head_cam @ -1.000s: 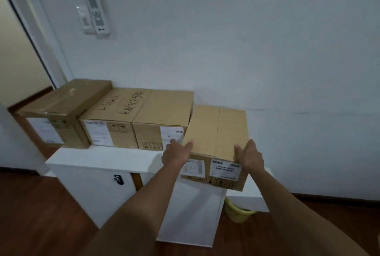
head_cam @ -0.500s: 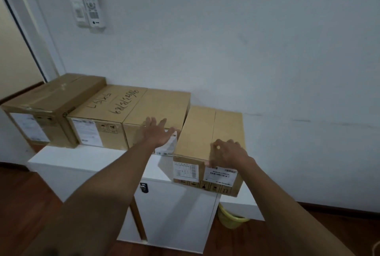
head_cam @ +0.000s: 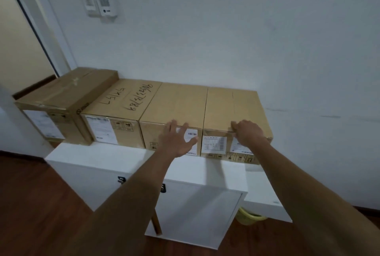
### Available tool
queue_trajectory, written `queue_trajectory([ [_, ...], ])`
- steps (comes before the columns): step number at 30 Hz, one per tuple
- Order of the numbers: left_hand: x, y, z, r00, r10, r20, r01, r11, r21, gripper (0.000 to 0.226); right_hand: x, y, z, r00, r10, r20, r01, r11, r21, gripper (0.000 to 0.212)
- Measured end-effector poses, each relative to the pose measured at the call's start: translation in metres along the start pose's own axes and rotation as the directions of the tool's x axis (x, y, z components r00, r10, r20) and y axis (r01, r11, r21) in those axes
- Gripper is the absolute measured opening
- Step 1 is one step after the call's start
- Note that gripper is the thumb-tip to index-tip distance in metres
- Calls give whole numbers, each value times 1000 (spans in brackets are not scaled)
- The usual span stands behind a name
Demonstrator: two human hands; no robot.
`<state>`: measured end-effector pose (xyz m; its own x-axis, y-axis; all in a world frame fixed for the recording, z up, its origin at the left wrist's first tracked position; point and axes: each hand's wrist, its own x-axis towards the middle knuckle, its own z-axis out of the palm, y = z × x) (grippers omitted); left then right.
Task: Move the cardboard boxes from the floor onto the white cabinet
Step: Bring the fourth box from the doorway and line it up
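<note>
Four cardboard boxes [head_cam: 174, 107] sat in a row on the white cabinet [head_cam: 115, 159], backs to the wall. Left hand [head_cam: 178, 140] was spread flat against the third box's front, right hand [head_cam: 247, 132] curled loosely over the last one's top edge. No boxes showed on the floor [head_cam: 37, 204], so it looked basically done.

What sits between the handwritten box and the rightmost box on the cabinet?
One plain cardboard box, flush against both; left hand rests on its front, per head view.

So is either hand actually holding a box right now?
No grip. The left hand lies flat, open, on one box's front; the right hand presses the rightmost box's front top edge.
</note>
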<state>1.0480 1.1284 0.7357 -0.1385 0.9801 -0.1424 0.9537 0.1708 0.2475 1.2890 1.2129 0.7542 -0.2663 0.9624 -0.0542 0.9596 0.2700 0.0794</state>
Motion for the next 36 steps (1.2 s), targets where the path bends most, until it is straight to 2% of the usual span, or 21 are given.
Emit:
queue_trajectory([
  [4, -1, 1, -1, 1000, 22, 5, -22, 998, -57, 80, -1, 5, -1, 1000, 14, 21, -15, 1000, 21, 29],
  [11, -5, 2, -6, 999, 44, 20, -43, 999, -24, 83, -14, -1, 28, 992, 80, -101, -73, 995, 71, 50],
  [15, -7, 2, -5, 999, 53, 9, -53, 999, 1, 85, -19, -9, 25, 978, 136, -156, -116, 985, 130, 46],
  [19, -7, 0, -3, 999, 52, 3, -52, 999, -11, 94, -25, -17, 21, 960, 181, -213, -159, 980, 118, 39],
  [26, -4, -11, -12, 996, 87, 5, -87, 996, 8, 99, -24, -16, 15, 977, 156, -145, -130, 976, 174, 29],
  [30, -1, -25, -22, 995, 96, 36, -93, 991, -91, 97, -27, -46, 18, 981, 181, -62, -164, 961, 222, 55],
  [33, 4, -32, -34, 996, 71, 60, -44, 930, -364, 92, -28, -71, 13, 986, 156, -62, -138, 962, 234, 58],
  [36, 8, -46, -39, 995, 66, -73, -88, 925, -369, 74, -21, -104, 2, 994, 99, -50, -81, 955, 285, 65],
])
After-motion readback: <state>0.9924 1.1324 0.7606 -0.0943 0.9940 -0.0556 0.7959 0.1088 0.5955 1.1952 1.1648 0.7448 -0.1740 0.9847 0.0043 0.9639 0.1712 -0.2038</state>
